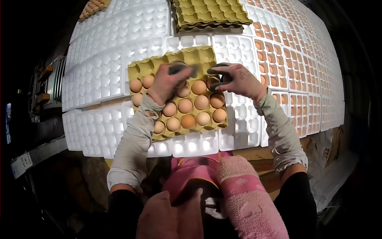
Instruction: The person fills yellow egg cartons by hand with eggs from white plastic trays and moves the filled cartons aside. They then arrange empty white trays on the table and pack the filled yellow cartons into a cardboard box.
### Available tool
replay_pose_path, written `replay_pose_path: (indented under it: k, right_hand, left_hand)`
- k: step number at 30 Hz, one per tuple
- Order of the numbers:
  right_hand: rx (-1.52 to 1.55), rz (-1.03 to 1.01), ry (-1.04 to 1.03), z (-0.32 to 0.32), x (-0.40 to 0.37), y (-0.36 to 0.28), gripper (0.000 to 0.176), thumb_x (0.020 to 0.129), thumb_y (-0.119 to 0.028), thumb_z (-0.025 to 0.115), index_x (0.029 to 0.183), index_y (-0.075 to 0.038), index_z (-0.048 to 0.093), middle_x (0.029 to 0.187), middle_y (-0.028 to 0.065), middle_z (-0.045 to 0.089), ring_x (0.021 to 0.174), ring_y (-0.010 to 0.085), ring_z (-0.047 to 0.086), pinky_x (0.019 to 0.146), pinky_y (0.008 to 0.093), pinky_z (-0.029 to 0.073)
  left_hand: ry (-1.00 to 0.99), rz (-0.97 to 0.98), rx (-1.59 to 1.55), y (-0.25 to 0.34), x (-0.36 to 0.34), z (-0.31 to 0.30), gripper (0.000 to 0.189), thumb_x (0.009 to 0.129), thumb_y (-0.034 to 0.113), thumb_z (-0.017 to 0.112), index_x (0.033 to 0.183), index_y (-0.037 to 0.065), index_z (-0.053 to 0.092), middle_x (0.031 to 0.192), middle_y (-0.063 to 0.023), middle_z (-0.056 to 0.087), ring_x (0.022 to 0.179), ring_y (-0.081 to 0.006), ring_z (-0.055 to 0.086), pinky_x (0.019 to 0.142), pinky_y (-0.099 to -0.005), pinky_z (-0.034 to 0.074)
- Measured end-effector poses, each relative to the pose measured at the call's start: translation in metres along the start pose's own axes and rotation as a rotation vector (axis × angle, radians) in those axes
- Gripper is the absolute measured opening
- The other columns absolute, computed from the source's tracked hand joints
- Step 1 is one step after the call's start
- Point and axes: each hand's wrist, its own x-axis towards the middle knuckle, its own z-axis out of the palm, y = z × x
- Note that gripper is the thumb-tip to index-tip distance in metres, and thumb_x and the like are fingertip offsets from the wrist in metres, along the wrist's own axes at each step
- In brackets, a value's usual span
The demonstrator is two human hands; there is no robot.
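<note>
A yellow-green egg tray (203, 57) holds several brown eggs (185, 106) in its nearer rows, while cups along its far edge are bare. Over the tray's middle is my left hand (169, 81), its dark-covered fingers smeared by motion. Whether it holds an egg cannot be made out. My right hand (238, 81) is at the tray's right edge, its dark-tipped thumb and fingers apart, close to an egg (213, 83) in the outer column. Grey sleeves cover both forearms.
White foam trays (101, 81) cover the surface around the egg tray. Those on the right contain many brown eggs (274, 63). A stack of yellow-green trays (211, 14) stands at the back, and another tray of eggs (93, 8) lies far left. A pink towel (248, 191) hangs in front of me.
</note>
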Motion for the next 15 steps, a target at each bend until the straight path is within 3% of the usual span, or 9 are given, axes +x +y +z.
replay_pose_path:
  k: [2,4,5,6,8,10,11,12,15]
  right_hand:
    - [-0.425,-0.052,-0.078,0.009,0.003,-0.014,0.044,0.076,-0.026,0.073,0.115,-0.009,0.062,0.106,0.0083,0.068,0.086,0.0281,0.065,0.078,0.0330,0.052]
    - [-0.190,0.001,0.124,0.005,-0.012,-0.010,0.047,0.078,-0.025,0.073,0.121,-0.011,0.061,0.105,0.0051,0.068,0.082,0.0222,0.066,0.075,0.0304,0.052]
    - [0.219,0.310,0.115,-0.004,-0.025,-0.018,0.051,0.080,-0.023,0.072,0.127,-0.009,0.059,0.104,0.0039,0.067,0.079,0.0168,0.066,0.070,0.0285,0.052]
    - [0.854,0.293,0.299,-0.006,-0.039,-0.024,0.056,0.079,-0.016,0.072,0.131,-0.004,0.055,0.102,0.0051,0.065,0.079,0.0123,0.064,0.066,0.0277,0.053]
    - [1.245,0.285,0.319,-0.005,-0.063,-0.021,0.056,0.078,-0.013,0.072,0.130,0.000,0.055,0.104,0.0083,0.064,0.077,0.0144,0.064,0.065,0.0292,0.054]
    - [0.889,0.408,0.067,-0.002,-0.073,-0.016,0.058,0.079,-0.023,0.073,0.132,-0.010,0.054,0.113,0.0092,0.061,0.078,0.0181,0.066,0.063,0.0316,0.054]
    - [0.231,0.218,0.060,0.003,-0.070,-0.026,0.056,0.075,-0.025,0.076,0.127,-0.014,0.058,0.115,0.0084,0.059,0.079,0.0211,0.065,0.064,0.0331,0.053]
    - [-0.425,0.024,0.044,0.009,-0.060,-0.039,0.054,0.072,-0.028,0.079,0.122,-0.019,0.061,0.118,0.0075,0.057,0.081,0.0240,0.065,0.066,0.0345,0.053]
    - [-0.523,0.098,-0.067,0.019,-0.042,-0.040,0.046,0.066,-0.034,0.081,0.105,-0.019,0.065,0.115,0.0075,0.056,0.085,0.0268,0.064,0.068,0.0363,0.053]
  left_hand:
    - [0.057,0.269,0.962,0.017,0.007,0.035,0.035,0.078,0.039,0.071,0.083,0.006,0.066,0.094,-0.0069,0.062,0.087,-0.0251,0.062,0.072,-0.0354,0.049]
    - [-0.258,0.131,1.155,0.028,0.017,0.036,0.040,0.077,0.047,0.070,0.089,0.008,0.068,0.092,-0.0053,0.063,0.089,-0.0268,0.063,0.076,-0.0380,0.049]
    - [-0.212,0.193,1.098,0.022,0.019,0.033,0.038,0.079,0.042,0.070,0.094,0.007,0.067,0.092,-0.0049,0.064,0.086,-0.0247,0.064,0.072,-0.0363,0.049]
    - [-0.171,0.250,1.036,0.010,0.017,0.028,0.037,0.080,0.038,0.070,0.099,0.006,0.066,0.091,-0.0045,0.064,0.083,-0.0227,0.064,0.069,-0.0347,0.050]
    - [-0.119,0.136,0.503,0.007,0.007,0.011,0.036,0.083,0.029,0.069,0.109,0.005,0.063,0.090,-0.0040,0.065,0.076,-0.0181,0.064,0.061,-0.0305,0.049]
    - [-0.117,-0.206,-0.425,0.024,-0.011,-0.010,0.039,0.085,0.018,0.067,0.119,0.003,0.060,0.089,-0.0037,0.064,0.069,-0.0132,0.063,0.053,-0.0255,0.047]
    - [-0.044,-0.123,-0.763,0.018,-0.014,-0.007,0.042,0.085,0.010,0.065,0.125,0.000,0.056,0.084,-0.0033,0.063,0.062,-0.0080,0.059,0.046,-0.0183,0.042]
    - [-0.199,-0.170,-0.586,0.025,-0.019,-0.018,0.046,0.083,0.018,0.069,0.126,0.008,0.058,0.098,-0.0081,0.062,0.069,-0.0144,0.063,0.054,-0.0256,0.049]
    - [-0.158,0.234,1.048,0.033,-0.026,0.030,0.051,0.072,0.040,0.077,0.118,0.024,0.064,0.130,-0.0141,0.049,0.097,-0.0262,0.060,0.078,-0.0386,0.052]
